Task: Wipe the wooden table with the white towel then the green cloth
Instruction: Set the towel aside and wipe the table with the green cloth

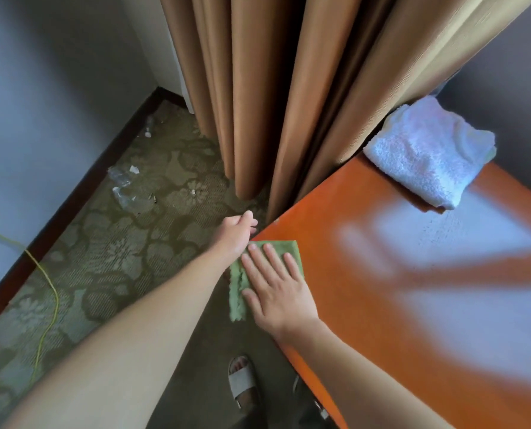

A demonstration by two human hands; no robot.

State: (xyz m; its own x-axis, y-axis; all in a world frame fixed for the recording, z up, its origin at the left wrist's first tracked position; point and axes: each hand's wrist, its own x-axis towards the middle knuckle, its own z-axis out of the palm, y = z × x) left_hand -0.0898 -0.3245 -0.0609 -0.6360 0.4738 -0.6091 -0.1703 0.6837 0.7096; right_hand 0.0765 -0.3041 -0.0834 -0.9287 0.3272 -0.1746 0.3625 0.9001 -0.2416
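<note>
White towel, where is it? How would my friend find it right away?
Find the shiny orange wooden table and follow it to its far end by the tan curtain. The white towel lies folded there, alone. It is fluffy and white, unlike the green cloth under the right hand.

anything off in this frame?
Yes: litter, clear plastic and white scraps, lies on the carpet by the wall. The green cloth overhangs the table edge under the right hand.
</note>
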